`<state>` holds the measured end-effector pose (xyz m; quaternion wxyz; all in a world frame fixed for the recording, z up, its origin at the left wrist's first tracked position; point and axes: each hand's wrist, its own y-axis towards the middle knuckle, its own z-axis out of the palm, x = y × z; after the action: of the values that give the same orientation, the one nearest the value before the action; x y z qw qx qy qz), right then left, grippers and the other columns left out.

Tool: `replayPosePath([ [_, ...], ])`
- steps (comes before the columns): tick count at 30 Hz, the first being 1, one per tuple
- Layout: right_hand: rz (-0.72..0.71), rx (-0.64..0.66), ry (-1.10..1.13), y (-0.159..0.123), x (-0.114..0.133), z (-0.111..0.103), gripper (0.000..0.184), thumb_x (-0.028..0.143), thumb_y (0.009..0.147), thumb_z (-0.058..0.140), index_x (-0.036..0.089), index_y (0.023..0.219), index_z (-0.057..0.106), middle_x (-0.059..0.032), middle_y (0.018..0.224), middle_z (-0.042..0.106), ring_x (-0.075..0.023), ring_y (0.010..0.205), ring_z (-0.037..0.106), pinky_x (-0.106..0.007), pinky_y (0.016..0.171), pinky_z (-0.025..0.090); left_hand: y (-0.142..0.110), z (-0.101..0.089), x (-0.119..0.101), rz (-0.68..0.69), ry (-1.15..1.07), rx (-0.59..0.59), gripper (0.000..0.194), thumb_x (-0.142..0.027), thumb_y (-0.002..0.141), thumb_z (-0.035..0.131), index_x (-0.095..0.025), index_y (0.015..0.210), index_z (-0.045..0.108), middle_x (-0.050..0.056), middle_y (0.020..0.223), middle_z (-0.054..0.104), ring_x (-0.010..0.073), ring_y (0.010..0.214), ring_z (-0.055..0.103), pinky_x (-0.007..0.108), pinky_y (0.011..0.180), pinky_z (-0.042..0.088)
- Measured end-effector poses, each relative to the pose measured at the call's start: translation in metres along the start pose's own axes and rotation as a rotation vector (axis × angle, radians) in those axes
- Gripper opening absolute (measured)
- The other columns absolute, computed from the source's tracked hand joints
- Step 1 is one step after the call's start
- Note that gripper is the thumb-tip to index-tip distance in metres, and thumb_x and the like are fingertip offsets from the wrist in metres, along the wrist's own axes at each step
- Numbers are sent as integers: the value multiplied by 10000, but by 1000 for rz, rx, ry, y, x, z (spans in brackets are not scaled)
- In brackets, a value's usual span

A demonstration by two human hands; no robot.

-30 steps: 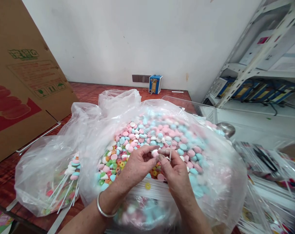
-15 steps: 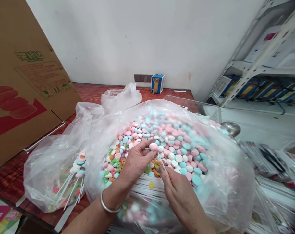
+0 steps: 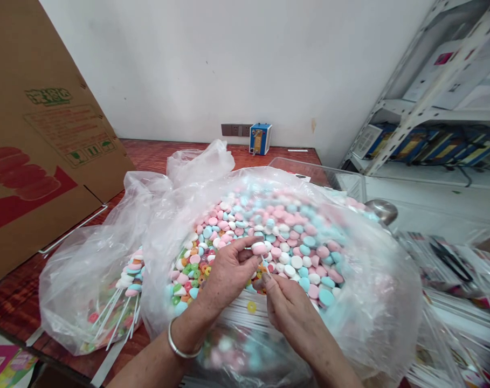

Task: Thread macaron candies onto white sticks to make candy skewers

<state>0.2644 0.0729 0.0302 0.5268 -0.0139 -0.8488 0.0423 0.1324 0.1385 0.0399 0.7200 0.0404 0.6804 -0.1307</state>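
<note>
My left hand (image 3: pixel 232 267), with a silver bangle on its wrist, pinches a pink and white marshmallow candy (image 3: pixel 259 248) between thumb and fingers. Close beside it on the right, my right hand (image 3: pixel 287 296) is closed on a thin white stick (image 3: pixel 263 260), mostly hidden by the fingers, its upper end at the candy. Both hands are over a large open plastic bag (image 3: pixel 374 302) full of pink, white and blue marshmallow candies (image 3: pixel 296 262). Fruit-coloured gummy rings (image 3: pixel 196 274) lie at its left side. White sticks (image 3: pixel 245 318) lie in front, one yellow ring on them.
Left of the big bag, finished-looking candy skewers (image 3: pixel 132 275) rest on another clear bag (image 3: pixel 67 302). A tall cardboard box (image 3: pixel 46 124) stands at the far left. A metal scoop (image 3: pixel 382 211), black scissors (image 3: pixel 450 258) and white shelving (image 3: pixel 414 113) are on the right.
My left hand has shifted slightly right and down with the candy, nearer to the stick. My right hand has stayed nearly in place.
</note>
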Motion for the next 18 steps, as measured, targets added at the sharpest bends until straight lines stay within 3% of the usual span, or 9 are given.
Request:
replayPosePath([
  [6, 118, 33, 278, 3, 4, 6, 447, 536, 986, 366, 230, 683, 484, 51, 505, 425, -138, 467, 398, -260, 451, 302, -2, 0, 7, 61, 90, 19, 395, -237, 798, 689, -169, 1186, 714, 29, 788, 730, 168, 766, 689, 251, 666, 562],
  [9, 88, 7, 281, 5, 5, 6, 463, 544, 977, 399, 231, 639, 442, 44, 526, 417, -133, 498, 377, -259, 467, 297, -3, -1, 7, 107, 149, 50, 384, -203, 830, 626, -187, 1203, 716, 15, 737, 708, 165, 766, 685, 258, 693, 563],
  [15, 15, -10, 224, 10, 1, -3, 493, 556, 957, 438, 238, 586, 373, 48, 501, 375, -123, 479, 337, -261, 445, 275, -11, 1, 0, 319, 331, 102, 423, -43, 774, 556, -228, 1087, 772, 38, 1051, 773, 190, 986, 704, 299, 905, 553],
  [18, -30, 8, 149, 11, 0, -8, 496, 556, 951, 427, 239, 572, 391, 32, 493, 417, -136, 479, 384, -265, 444, 299, -15, 2, 1, 396, 329, 155, 487, 5, 771, 509, -246, 1097, 769, 30, 1100, 769, 191, 1038, 698, 327, 970, 535],
])
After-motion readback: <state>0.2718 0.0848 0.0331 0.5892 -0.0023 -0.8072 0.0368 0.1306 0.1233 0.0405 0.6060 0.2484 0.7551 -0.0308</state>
